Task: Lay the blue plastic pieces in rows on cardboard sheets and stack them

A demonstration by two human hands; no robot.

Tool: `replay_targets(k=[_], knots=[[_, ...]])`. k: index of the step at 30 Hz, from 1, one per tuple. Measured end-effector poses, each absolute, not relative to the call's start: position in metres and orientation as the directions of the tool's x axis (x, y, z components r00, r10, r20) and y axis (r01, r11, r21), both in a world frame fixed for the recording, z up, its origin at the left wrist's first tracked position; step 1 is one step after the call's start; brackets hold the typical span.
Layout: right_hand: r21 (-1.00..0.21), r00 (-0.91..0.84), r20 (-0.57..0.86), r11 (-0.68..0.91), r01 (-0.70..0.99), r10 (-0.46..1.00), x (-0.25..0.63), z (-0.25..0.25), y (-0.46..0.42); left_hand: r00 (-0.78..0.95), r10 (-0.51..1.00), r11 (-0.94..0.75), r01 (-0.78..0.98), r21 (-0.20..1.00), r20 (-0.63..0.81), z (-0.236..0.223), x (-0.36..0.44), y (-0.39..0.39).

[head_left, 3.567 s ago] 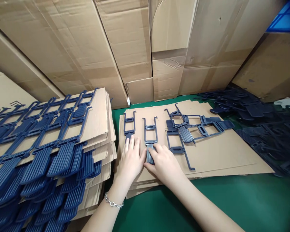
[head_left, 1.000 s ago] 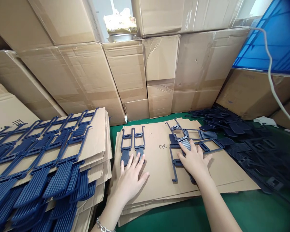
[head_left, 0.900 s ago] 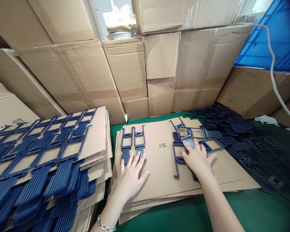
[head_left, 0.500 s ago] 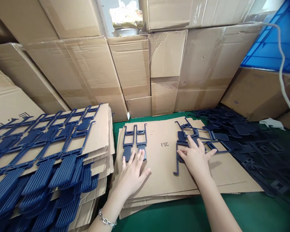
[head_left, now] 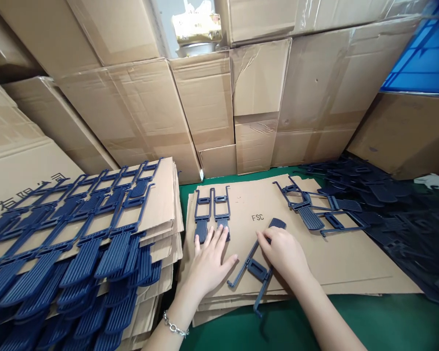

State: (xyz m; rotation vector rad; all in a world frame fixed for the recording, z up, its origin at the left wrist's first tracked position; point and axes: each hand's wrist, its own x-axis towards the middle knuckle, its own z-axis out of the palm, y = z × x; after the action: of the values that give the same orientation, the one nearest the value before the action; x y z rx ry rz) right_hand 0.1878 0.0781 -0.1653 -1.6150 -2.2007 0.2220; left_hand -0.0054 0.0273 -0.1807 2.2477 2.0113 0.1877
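My left hand (head_left: 209, 262) lies flat and open on a cardboard sheet (head_left: 344, 253), fingertips touching the ribbed ends of two dark blue plastic frame parts (head_left: 212, 213) set side by side. My right hand (head_left: 283, 253) is closed on another blue frame part (head_left: 258, 265), which lies tilted, its ribbed end up near the "FSC" print and its two prongs pointing toward the sheet's near edge. A small heap of the same parts (head_left: 314, 209) rests on the sheet to the right.
At left, stacked cardboard sheets (head_left: 161, 195) carry rows of blue parts (head_left: 76, 243). A loose pile of parts (head_left: 395, 214) lies on the green table (head_left: 369, 321) at right. Cardboard boxes (head_left: 212, 102) wall off the back. A blue crate (head_left: 424, 63) stands at upper right.
My right hand has pulled one part out of the small heap and carried it left and nearer to me. My left hand stays by the two laid parts.
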Motion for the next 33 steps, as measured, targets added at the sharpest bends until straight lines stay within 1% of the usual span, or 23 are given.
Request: replay_targets(k=[2, 3, 7, 9, 14, 16, 18, 20, 22, 24, 29, 33], knots=[[-0.422, -0.25, 0.203, 0.315, 0.85, 0.947, 0.189, -0.166, 0.079, 0.104, 0.995, -0.103, 0.978, 0.179, 0.006, -0.18, -0.004, 0.028], [-0.417, -0.261, 0.198, 0.322, 0.85, 0.945, 0.19, -0.167, 0.08, 0.102, 0.995, -0.101, 0.978, 0.181, 0.006, -0.179, -0.004, 0.028], [-0.237, -0.352, 0.154, 0.381, 0.894, 0.923, 0.2, -0.178, 0.087, 0.102, 0.995, -0.1, 0.978, 0.182, 0.002, -0.179, -0.003, 0.028], [-0.211, -0.356, 0.121, 0.375, 0.903, 0.927, 0.206, -0.182, 0.089, 0.102, 0.995, -0.101, 0.979, 0.176, 0.002, -0.178, -0.003, 0.028], [-0.273, -0.332, -0.01, 0.317, 0.908, 0.943, 0.216, -0.179, 0.09, 0.086, 0.996, -0.082, 0.982, 0.17, -0.013, -0.177, -0.002, 0.029], [-0.272, -0.332, -0.02, 0.314, 0.91, 0.943, 0.218, -0.176, 0.089, 0.084, 0.996, -0.079, 0.981, 0.178, -0.02, -0.177, -0.002, 0.029], [-0.286, -0.348, 0.0, 0.334, 0.898, 0.937, 0.219, -0.175, 0.087, 0.083, 0.996, -0.077, 0.98, 0.185, -0.023, -0.176, -0.001, 0.028], [-0.335, -0.404, 0.004, 0.382, 0.861, 0.915, 0.219, -0.177, 0.086, 0.082, 0.996, -0.076, 0.979, 0.188, -0.023, -0.177, -0.002, 0.028], [-0.389, -0.468, -0.015, 0.426, 0.817, 0.884, 0.217, -0.18, 0.087, 0.08, 0.997, -0.075, 0.98, 0.186, -0.019, -0.177, -0.002, 0.028], [-0.424, -0.49, -0.043, 0.428, 0.798, 0.871, 0.215, -0.182, 0.087, 0.081, 0.997, -0.077, 0.98, 0.182, -0.015, -0.178, -0.003, 0.028], [-0.457, -0.431, -0.033, 0.37, 0.809, 0.902, 0.214, -0.182, 0.089, 0.08, 0.997, -0.08, 0.982, 0.171, 0.003, -0.18, -0.003, 0.029], [-0.41, -0.302, 0.018, 0.283, 0.867, 0.953, 0.224, -0.184, 0.094, 0.092, 0.996, -0.092, 0.982, 0.166, 0.01, -0.18, -0.004, 0.029]])
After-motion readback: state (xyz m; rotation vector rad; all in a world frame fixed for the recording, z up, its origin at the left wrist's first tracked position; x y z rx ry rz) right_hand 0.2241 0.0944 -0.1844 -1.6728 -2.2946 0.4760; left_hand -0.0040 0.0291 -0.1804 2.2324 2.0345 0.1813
